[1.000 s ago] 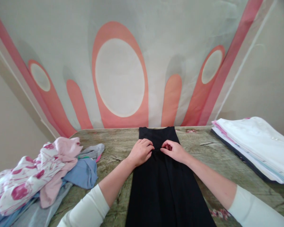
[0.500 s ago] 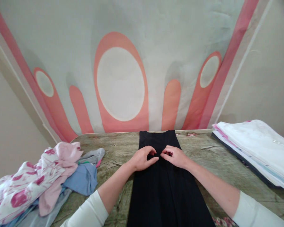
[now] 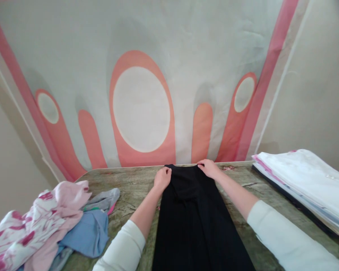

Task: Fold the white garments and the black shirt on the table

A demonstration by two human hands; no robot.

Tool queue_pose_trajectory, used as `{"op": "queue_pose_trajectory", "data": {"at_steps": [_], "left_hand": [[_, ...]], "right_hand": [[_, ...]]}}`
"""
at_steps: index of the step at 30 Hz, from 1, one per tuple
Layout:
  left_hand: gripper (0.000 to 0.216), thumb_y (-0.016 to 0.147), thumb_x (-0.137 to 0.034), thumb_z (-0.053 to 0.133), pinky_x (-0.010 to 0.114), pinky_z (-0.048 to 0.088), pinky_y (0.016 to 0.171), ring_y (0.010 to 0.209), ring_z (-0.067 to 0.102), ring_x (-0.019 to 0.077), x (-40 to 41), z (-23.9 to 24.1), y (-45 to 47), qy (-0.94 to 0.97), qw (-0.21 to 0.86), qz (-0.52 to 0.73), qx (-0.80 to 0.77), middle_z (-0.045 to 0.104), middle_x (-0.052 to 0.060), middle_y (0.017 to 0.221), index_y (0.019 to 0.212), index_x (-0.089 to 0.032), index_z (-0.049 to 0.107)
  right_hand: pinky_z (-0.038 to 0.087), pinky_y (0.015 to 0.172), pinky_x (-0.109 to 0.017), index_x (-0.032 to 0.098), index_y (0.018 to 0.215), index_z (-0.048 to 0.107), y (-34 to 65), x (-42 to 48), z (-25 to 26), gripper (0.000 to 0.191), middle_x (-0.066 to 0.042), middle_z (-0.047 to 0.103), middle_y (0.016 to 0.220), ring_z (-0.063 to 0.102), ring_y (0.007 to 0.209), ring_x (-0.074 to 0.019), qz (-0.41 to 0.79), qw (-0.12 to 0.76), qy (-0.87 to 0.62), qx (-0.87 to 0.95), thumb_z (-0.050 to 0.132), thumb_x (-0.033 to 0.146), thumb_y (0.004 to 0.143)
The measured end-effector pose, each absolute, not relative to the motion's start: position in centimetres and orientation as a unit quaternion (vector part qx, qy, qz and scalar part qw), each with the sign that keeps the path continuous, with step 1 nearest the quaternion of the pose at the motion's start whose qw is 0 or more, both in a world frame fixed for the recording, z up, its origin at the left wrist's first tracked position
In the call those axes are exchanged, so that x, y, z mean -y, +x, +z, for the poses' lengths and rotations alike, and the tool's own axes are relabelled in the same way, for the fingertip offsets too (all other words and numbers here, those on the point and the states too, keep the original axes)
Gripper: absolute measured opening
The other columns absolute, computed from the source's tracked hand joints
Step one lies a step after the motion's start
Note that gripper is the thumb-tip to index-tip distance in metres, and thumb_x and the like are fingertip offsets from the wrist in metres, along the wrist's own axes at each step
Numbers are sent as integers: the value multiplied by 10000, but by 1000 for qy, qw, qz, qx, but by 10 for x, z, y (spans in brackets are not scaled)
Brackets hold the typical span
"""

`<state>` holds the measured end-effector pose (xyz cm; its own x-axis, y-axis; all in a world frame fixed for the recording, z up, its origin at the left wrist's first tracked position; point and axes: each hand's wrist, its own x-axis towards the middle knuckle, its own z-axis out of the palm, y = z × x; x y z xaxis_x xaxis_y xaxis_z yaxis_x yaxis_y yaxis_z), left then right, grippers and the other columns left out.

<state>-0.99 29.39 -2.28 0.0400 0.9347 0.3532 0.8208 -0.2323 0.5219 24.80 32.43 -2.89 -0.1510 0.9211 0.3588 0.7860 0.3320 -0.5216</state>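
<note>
A long black garment [image 3: 197, 226] lies lengthwise down the middle of the table, narrow at its far end and wider towards me. I cannot tell whether it is a dress or another piece. My left hand [image 3: 162, 178] pinches its far left corner. At the far right corner, the fingers of my right hand [image 3: 209, 168] are closed on the cloth. Between the hands the fabric sags in loose folds just below the top edge.
On the left lies a rumpled heap of clothes [image 3: 42, 222], pink, patterned white, blue and grey. A flat stack of folded clothes [image 3: 305, 169], white on top, sits at the right. Behind the wood-patterned table [image 3: 130, 177] rises a backdrop with orange shapes [image 3: 141, 158].
Both hands have moved apart and away from me, from the garment's middle to its far corners, and now grip them. The upper cloth has become creased. The view has tilted slightly up.
</note>
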Motion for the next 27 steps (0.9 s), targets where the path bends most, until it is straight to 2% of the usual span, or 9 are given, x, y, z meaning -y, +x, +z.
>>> {"op": "queue_pose_trajectory", "data": {"at_steps": [2,6,10,15,20,23,27], "left_hand": [[241,884,-311,433,278,428,702,771,618,188,-292,-29,-8,708,85,332,-617,667,61,801,805,-178,619],[223,870,-377,469,253,434,689,744,614,157,-290,-39,-11,722,101,355,-585,660,22,791,897,-198,598],[149,834,-283,531,243,435,695,711,600,136,-292,-44,-11,741,102,359,-558,637,-9,748,949,-202,578],[140,849,-216,492,254,434,716,740,586,136,-290,-43,-8,748,63,341,-566,615,-8,775,975,-203,551],[105,843,-178,480,269,437,727,758,572,148,-287,-40,-9,761,34,321,-563,596,17,802,906,-190,563],[99,813,-158,512,305,426,778,841,567,178,-281,-32,-6,765,16,311,-565,587,44,869,889,-183,572],[166,847,-189,472,360,387,871,990,543,210,-268,-21,9,807,-20,246,-536,585,72,1030,970,-192,583]], "right_hand": [[420,807,-294,204,916,695,239,-333,-35,184,-73,662,968,586,932,-201,89,306,-573,755,557,231,798],[412,782,-290,206,954,682,229,-333,-50,204,-80,616,989,582,907,-194,67,287,-588,754,533,274,833],[402,735,-275,220,958,661,231,-329,-56,189,-64,581,993,572,885,-180,56,280,-597,750,521,284,847],[387,699,-265,208,910,629,233,-329,-54,161,-51,591,969,563,851,-166,46,295,-602,741,484,263,866],[383,686,-274,216,903,603,233,-329,-54,162,-42,623,891,561,828,-175,34,315,-612,725,447,257,882],[388,706,-270,210,872,613,231,-328,-55,135,-44,612,894,562,834,-171,28,318,-610,725,487,256,860],[403,720,-274,200,912,614,231,-326,-53,155,-61,573,963,563,854,-179,18,325,-611,722,509,294,846]]}}
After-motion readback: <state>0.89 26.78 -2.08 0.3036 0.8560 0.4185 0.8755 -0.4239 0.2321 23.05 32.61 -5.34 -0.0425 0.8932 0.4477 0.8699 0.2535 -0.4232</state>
